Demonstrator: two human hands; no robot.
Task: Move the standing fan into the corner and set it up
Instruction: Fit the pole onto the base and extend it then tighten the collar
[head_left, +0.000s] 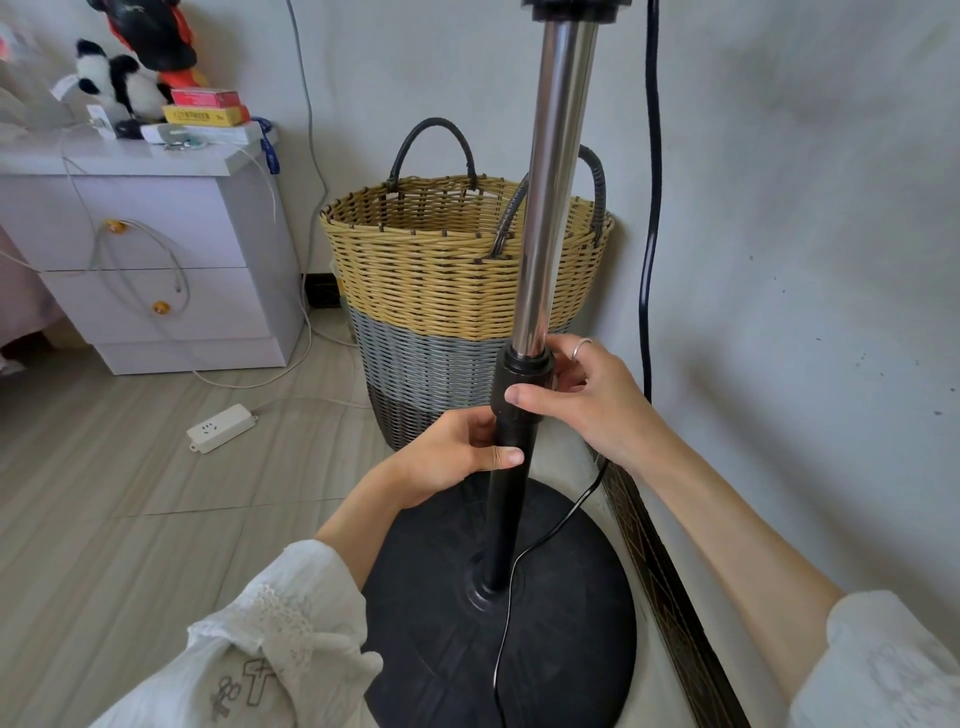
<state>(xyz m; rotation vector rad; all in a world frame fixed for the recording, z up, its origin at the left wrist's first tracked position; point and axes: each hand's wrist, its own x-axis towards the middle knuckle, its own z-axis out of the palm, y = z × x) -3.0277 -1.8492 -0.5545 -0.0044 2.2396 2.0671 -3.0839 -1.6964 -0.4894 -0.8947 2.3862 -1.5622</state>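
Observation:
The standing fan stands upright by the right wall, its round black base (561, 613) on the floor. A chrome inner pole (550, 197) rises out of a black lower tube (506, 519). Where they meet sits a black collar (524, 371). My right hand (587, 400) grips this collar, thumb across its front and fingers behind. My left hand (457, 457) grips the black tube just below the collar. The fan head is out of view above. The fan's black cord (649, 234) hangs along the wall and trails over the base.
A woven tan-and-grey basket (452, 291) stands directly behind the pole. A white bedside cabinet (156, 249) with toys and boxes on top is at the left. A white power strip (221, 427) lies on the tiled floor. A dark skirting board (670, 587) runs along the right wall.

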